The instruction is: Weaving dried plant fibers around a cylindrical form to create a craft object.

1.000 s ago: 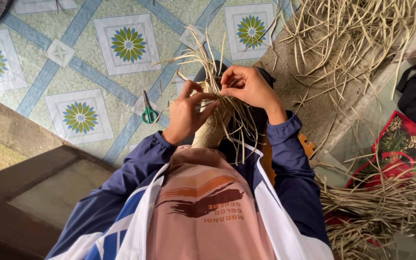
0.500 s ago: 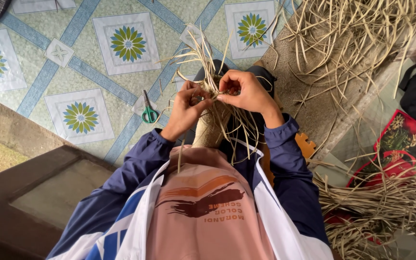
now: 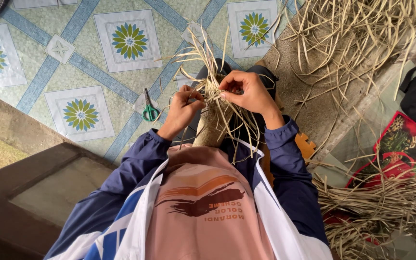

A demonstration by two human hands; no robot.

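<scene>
Head view, looking down at a lap: both hands work the top edge of a half-woven straw piece (image 3: 211, 126) propped upright between the knees. The left hand (image 3: 183, 110) has drawn in tighter over the last second, its fingers now pinched on a strand, while the right hand (image 3: 249, 91) stays closed on loose strands (image 3: 207, 53) at the rim. Judging by this, another strand is being tucked. Green-handled scissors (image 3: 149, 109) lie on the tiled floor (image 3: 44, 67), left of the piece.
</scene>
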